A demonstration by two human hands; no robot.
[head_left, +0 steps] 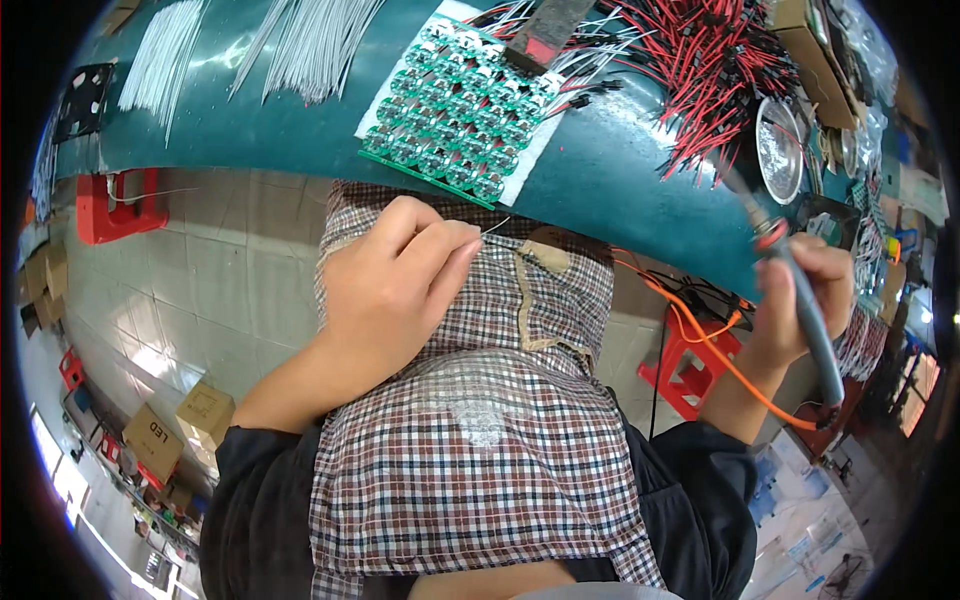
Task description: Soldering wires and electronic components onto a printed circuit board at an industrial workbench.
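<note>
My left hand (400, 270) is closed in a pinch, with a short, thin silvery wire (497, 225) sticking out from between thumb and forefinger. It hangs over my lap, just off the near edge of a panel of green circuit boards (440, 125). The panel lies on a white pad (520, 180), and a dark metal bar (553, 28) rests across its far right corner. On the right, my right hand (805, 300) grips a soldering iron (812, 325) by its grey handle. Its slightly blurred tip points away from me, beside a round metal tin (779, 150).
Bundles of white wires (165, 55) lie at the far left of the green bench (240, 130). A heap of red and black wires (700, 75) covers the far right, near a cardboard box (815, 60). An orange cord (735, 368) trails from the iron. Red stools (690, 365) stand below.
</note>
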